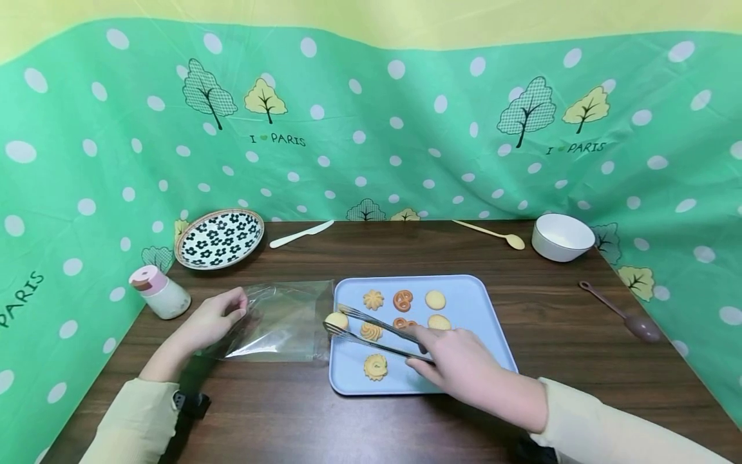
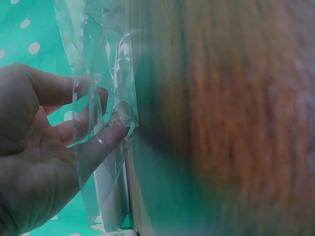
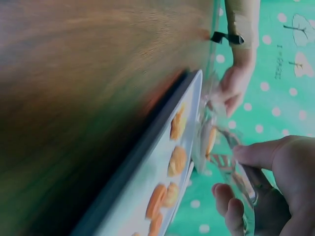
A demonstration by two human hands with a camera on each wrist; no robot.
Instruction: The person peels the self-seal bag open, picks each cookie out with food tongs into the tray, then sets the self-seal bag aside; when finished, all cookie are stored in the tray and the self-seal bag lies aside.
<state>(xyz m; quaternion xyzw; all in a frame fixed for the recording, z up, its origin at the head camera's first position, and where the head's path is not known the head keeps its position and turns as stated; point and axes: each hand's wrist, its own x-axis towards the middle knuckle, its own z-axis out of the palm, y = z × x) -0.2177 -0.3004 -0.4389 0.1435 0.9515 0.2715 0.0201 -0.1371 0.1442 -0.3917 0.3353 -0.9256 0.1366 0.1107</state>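
My right hand (image 1: pixel 464 364) grips a pair of metal tongs (image 1: pixel 379 325), fingers on one arm and thumb on the other. A round pale cookie (image 1: pixel 336 321) sits between the tong tips, over the left edge of the blue tray (image 1: pixel 429 386). On the tray lie several cookies, among them a ring-shaped cookie (image 1: pixel 375 367), a swirled cookie (image 1: pixel 371 331) and a pretzel-shaped cookie (image 1: pixel 402 300). To the left, a clear plastic bag (image 1: pixel 290 322) lies flat on the table. My left hand (image 1: pixel 216 316) pinches its left end; in the left wrist view film (image 2: pixel 118 64) drapes over the fingers.
Beyond my left hand stand a pink-lidded jar (image 1: pixel 161 293) and a flower-patterned plate (image 1: pixel 219 239). Along the back lie a white knife (image 1: pixel 301 234) and a yellow spoon (image 1: pixel 493 233). A white bowl (image 1: pixel 562 238) and a brown spoon (image 1: pixel 640 327) are at the right.
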